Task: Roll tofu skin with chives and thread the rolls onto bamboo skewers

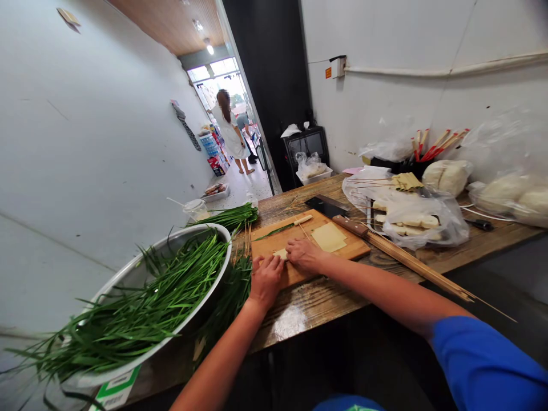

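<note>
On the wooden cutting board [268, 240], my left hand [268, 277] and my right hand [303, 255] are close together, fingers curled onto a small pale tofu sheet [281, 253]. My fingers cover most of that sheet, so whatever lies inside it is hidden. Just beyond them lies a finished-looking tofu roll [303, 220] with green chives [276, 231] sticking out to its left and a thin skewer near it. A stack of flat square tofu sheets [329, 237] lies to the right of my right hand. The cleaver [351, 226] rests across the board's far right corner.
A large basin [226, 234] heaped with long chives stands at left. Bundled bamboo skewers [415, 262] extend over the table's right front edge. Behind them sits a plastic-covered tray [445, 220] of pale pieces. Bagged dough-like lumps [447, 177] lie farther right. A person [231, 131] stands in the doorway.
</note>
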The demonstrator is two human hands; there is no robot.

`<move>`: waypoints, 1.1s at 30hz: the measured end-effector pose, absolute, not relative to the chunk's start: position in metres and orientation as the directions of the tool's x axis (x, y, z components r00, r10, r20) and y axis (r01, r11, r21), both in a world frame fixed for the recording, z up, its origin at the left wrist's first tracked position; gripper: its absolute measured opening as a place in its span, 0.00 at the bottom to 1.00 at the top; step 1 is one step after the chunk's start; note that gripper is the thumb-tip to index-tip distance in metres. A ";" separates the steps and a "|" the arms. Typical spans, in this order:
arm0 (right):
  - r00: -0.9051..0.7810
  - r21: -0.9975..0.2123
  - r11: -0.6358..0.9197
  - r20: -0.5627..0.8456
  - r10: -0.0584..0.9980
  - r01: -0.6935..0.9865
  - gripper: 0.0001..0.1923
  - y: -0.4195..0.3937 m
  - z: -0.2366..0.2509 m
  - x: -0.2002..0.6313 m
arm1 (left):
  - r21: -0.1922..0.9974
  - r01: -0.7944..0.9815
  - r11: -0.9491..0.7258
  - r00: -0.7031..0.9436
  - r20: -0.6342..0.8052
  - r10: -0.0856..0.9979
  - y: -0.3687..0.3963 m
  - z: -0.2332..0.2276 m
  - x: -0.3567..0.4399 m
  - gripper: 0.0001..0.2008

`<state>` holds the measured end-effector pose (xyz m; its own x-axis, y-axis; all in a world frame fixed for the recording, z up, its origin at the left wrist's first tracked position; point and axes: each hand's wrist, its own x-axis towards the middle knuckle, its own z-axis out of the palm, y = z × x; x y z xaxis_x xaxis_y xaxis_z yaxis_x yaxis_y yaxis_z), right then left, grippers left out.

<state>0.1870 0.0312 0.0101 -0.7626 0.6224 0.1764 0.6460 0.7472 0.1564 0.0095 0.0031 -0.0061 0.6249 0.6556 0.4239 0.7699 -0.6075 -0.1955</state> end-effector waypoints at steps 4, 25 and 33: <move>-0.752 0.149 0.738 0.176 0.636 0.659 0.12 0.034 0.009 0.187 | -0.213 0.744 -0.634 0.660 0.382 0.647 0.006 -0.010 0.008 0.10; -0.746 0.151 0.736 0.244 0.619 0.660 0.16 0.035 0.004 0.186 | -0.061 0.772 -0.633 0.606 0.370 0.704 0.015 -0.004 0.007 0.12; -0.733 0.163 0.719 0.247 0.634 0.676 0.14 0.042 0.000 0.186 | -0.073 0.811 -0.580 0.558 0.393 0.731 0.019 -0.007 0.011 0.12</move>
<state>0.1856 0.0417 0.0001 -0.7330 0.6336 0.2475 0.6761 0.7185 0.1631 0.0109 0.0193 -0.0070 0.5583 0.7308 0.3927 0.8110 -0.5805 -0.0729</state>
